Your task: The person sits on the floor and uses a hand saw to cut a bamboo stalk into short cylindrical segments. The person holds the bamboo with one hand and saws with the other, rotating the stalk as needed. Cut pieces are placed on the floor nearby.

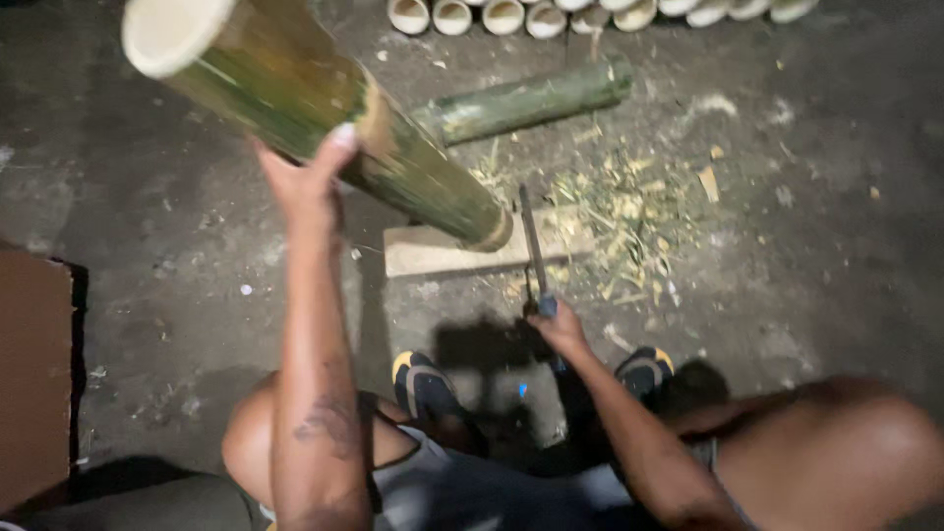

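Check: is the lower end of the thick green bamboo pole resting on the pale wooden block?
Yes: the thick green bamboo pole, steadied by the left hand, stands tilted with its lower end on the pale wooden block.

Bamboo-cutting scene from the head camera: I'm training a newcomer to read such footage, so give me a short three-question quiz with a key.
1. True or false: the lower end of the thick bamboo pole rests on the wooden board.
2. Which hand grips the long blade: A) left hand B) right hand?
3. Fill in: the thinner green bamboo piece lies on the ______, beyond the board.

Key: 1 true; 2 B; 3 floor.
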